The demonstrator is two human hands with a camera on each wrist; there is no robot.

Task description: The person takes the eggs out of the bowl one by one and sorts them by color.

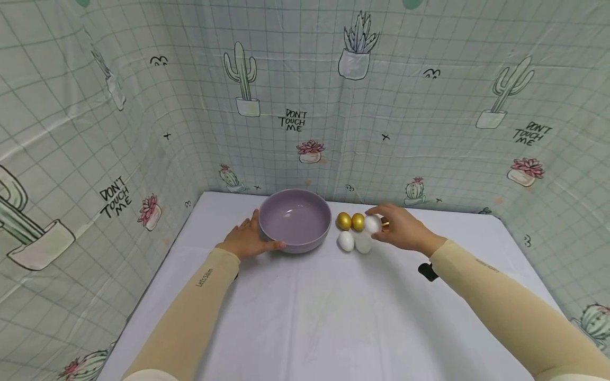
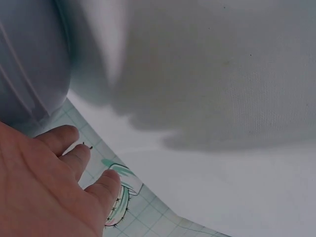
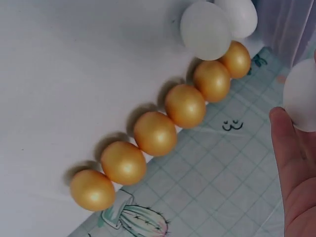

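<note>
My left hand [image 1: 248, 238] rests against the left side of a purple bowl [image 1: 295, 217], its thumb along the front and its fingers fairly straight. That bowl shows only partly in the left wrist view. A white egg [image 1: 373, 224] is held by its sides in my right hand [image 1: 402, 227], raised off the table in the right wrist view. Just left of this hand, a white egg [image 1: 346, 241] and a duller whitish egg [image 1: 363, 243] lie side by side. Behind them sit gold eggs [image 1: 343, 221]; the hand hides the rest of their row from the head view.
Several gold eggs [image 3: 155, 133] line the table's back edge in the right wrist view. White cloth covers the table [image 1: 314, 317]. A patterned curtain [image 1: 305, 95] with cacti hangs around the back and sides. A black object [image 1: 427, 272] shows beneath the right wrist.
</note>
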